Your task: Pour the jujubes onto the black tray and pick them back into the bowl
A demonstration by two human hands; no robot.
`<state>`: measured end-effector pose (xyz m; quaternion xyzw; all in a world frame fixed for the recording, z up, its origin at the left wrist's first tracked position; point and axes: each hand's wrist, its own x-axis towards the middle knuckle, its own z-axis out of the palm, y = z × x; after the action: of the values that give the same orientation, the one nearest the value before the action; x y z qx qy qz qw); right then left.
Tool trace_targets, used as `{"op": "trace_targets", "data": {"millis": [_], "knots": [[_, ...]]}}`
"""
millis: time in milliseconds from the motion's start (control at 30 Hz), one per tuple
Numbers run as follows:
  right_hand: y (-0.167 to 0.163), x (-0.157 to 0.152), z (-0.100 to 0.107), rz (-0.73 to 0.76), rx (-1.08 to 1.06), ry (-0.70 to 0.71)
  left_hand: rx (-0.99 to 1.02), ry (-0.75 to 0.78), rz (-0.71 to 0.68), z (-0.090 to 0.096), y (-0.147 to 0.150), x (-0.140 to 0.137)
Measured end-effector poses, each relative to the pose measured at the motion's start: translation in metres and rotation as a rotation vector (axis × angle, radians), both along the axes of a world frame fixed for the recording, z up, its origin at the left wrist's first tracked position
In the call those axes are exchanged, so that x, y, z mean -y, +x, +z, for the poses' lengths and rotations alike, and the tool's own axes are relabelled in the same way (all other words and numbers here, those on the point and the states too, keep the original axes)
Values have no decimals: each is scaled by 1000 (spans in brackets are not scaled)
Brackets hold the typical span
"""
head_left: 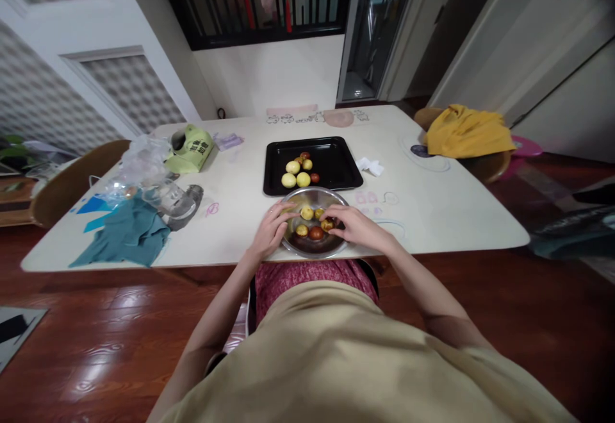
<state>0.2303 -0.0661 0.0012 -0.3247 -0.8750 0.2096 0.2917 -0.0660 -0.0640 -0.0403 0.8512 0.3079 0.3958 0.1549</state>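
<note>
A round metal bowl stands at the table's near edge, holding several small round fruits, some yellow and mottled, one a reddish brown fruit. My left hand grips the bowl's left rim, its fingers over the edge. Reaching in from the right, my right hand has its fingertips closed round a mottled yellow-brown fruit. Just behind the bowl lies a black baking tray. On its left part sit pale yellow fruits and a few smaller red-brown ones.
A crumpled white tissue lies right of the tray. At the table's left are a teal cloth, clear plastic bags and a green cap-like item. A yellow cloth hangs over a chair at the right.
</note>
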Motion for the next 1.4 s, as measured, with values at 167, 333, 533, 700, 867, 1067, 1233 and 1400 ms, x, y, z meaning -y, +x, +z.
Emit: {"op": "trace_targets", "data": {"millis": [167,333,533,700,867,1067,1233,1400], "knots": [[-3,-1,6,23,34,-36,6,-8,-6,2,0,1],[-4,0,6,24,10,-39,6,-15,14,2,0,1],[3,11,-2,-86,-171,48,2,-7,5,3,0,0],[5,19,-26,-204,-375,186,47,-23,19,3,-1,-2],[-5,22,-45,-195,-443,295,155,18,79,28,-10,-28],[-13,19,-49,-216,-493,337,21,41,158,65,0,-117],[-13,19,-48,-183,-497,373,-266,-174,362,64,33,-189],[-14,19,-48,-173,-495,388,-411,-296,464,55,61,-218]]}}
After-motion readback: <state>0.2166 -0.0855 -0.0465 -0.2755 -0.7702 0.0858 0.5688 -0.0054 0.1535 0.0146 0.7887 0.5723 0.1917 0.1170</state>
